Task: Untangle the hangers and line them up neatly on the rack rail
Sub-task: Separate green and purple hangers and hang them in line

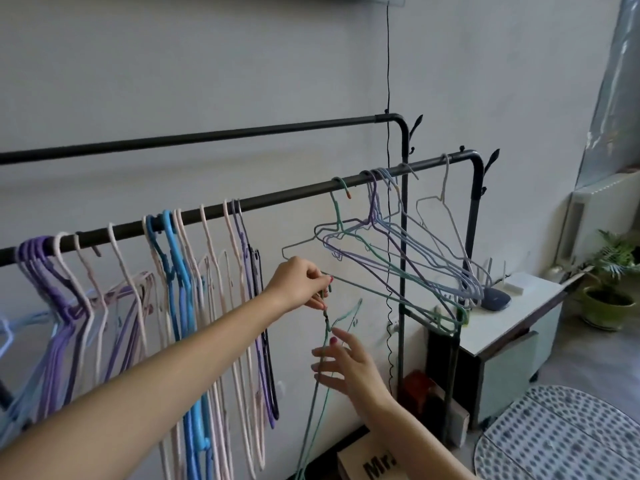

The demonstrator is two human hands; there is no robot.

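Observation:
A black rack rail (284, 197) runs from lower left to upper right. Several purple, pink and blue hangers (173, 271) hang in a row on its left half. On the right half a tangled bunch of green, purple and grey hangers (398, 244) hangs at slanted angles. My left hand (299, 284) pinches the hook of a loose green hanger (325, 341), which dangles below the rail and is caught on the bunch. My right hand (346, 363) is just below, fingers spread, touching that hanger's neck and shoulder without gripping it.
A second, higher rail (207, 135) runs behind, against the white wall. A black cord (388, 168) hangs down past both rails. A white cabinet (502, 327), a potted plant (606, 292), a cardboard box (374, 459) and a dotted rug (561, 438) lie to the right.

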